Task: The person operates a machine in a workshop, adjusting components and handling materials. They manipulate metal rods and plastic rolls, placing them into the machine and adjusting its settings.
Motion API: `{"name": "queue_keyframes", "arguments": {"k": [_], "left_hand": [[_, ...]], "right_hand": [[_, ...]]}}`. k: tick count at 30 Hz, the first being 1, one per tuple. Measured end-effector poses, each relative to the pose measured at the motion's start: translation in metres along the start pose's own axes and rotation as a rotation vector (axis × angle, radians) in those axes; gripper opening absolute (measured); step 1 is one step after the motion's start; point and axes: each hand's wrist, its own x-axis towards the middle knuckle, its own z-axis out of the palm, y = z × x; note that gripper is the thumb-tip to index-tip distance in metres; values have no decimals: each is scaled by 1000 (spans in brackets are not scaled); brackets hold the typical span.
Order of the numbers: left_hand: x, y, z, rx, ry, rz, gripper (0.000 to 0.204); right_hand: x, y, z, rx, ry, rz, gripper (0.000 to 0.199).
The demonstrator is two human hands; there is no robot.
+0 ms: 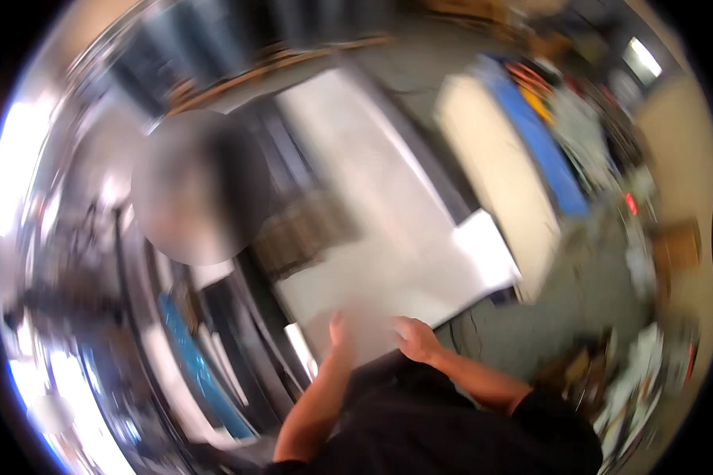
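Both hands were over the near end of the pale bench (404, 237), which stretched away in front of the person. The step in hand seemed to be handwork there, though blur hid its detail. The left hand (341, 332) had its thumb up, the right hand (417, 340) its fingers curled inward; whether either grip held anything, I could not tell. A white strip (299, 351) lay just left of the left hand, brown slats (305, 237) farther off. The next move, I judged, called for keeping both hands level with each other.
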Motion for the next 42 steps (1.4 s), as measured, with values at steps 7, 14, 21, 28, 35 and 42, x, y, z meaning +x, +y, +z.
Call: {"name": "queue_keyframes", "arguments": {"k": [7,14,21,28,35,42], "left_hand": [[-76,-122,38,1061,-917,307,46],[-131,-161,136,1259,-1123,-34,31],[-230,-272,327,918,-1133,-554,21],[-321,-420,440,1084,-1245,-456,25],[-278,-473,504,1482,-1446,89,24],[-322,-468,693,1008,-934,-301,23]], "right_hand": [[-205,81,35,198,93,645,30],[-369,96,7,418,800,898,33],[-499,176,31,714,1104,976,29],[-618,272,-72,672,1072,1018,27],[-670,361,-198,849,1443,901,35],[-669,485,-204,666,1086,1067,32]]}}
